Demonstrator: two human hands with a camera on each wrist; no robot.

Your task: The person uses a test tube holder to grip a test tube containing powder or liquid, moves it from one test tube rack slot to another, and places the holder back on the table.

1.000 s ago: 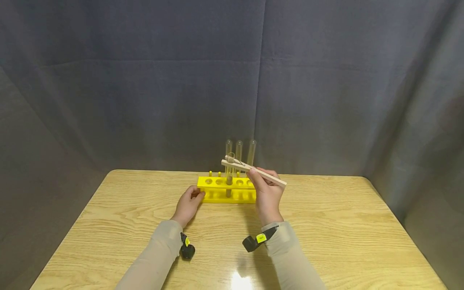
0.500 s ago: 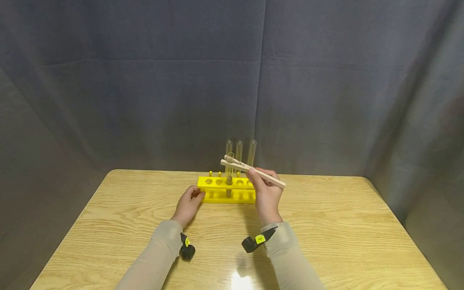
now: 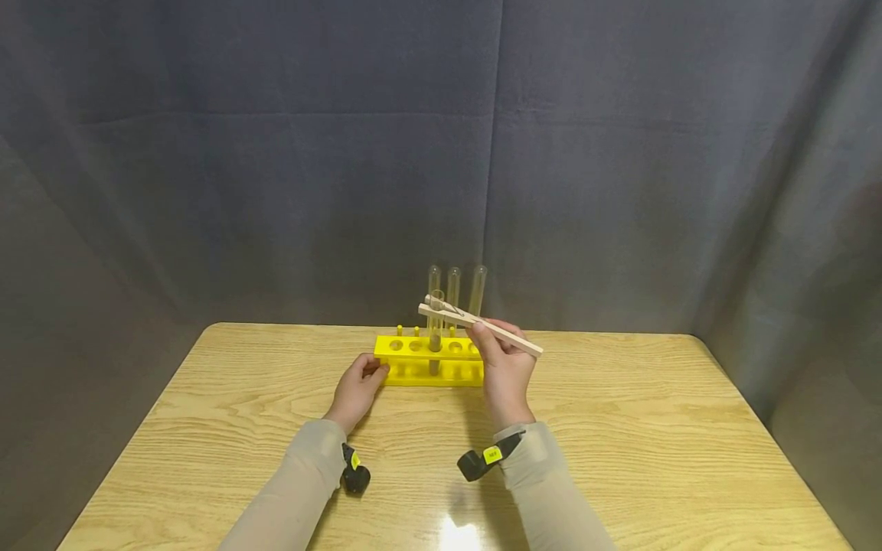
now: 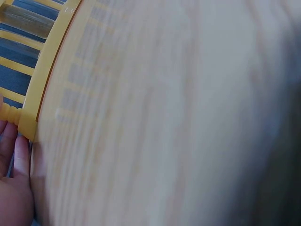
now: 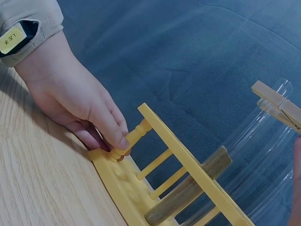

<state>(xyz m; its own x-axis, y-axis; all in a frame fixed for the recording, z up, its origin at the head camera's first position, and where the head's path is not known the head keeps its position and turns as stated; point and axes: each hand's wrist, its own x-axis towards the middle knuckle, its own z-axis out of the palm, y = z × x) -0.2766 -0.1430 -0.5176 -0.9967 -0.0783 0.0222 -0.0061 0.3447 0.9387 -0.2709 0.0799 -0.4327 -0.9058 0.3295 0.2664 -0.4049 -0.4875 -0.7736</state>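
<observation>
Rack point(image 3: 418, 357) is being pinched by left hand point(image 3: 359, 389), wooden clamp point(image 3: 456, 315) is being gripped by right hand point(image 3: 508, 375); tube point(image 3: 436, 337) is apparently being clamped already, not being lifted yet.

White glare point(image 3: 459, 533) marks the tabletop point(image 3: 654, 444), blurry from the left wrist.

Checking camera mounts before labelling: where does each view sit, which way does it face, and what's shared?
Head: worn on the head, facing forward and down at the yellow rack; left hand, right hand and both sleeves show.
Left wrist: on that wrist, facing the table, blurred, and the rack's end; part of the left hand shows at lower left.
Right wrist: on that wrist, facing the rack and left hand; a sliver of right hand at the right edge.
Shared: head and right wrist both show the wooden clamp.
</observation>
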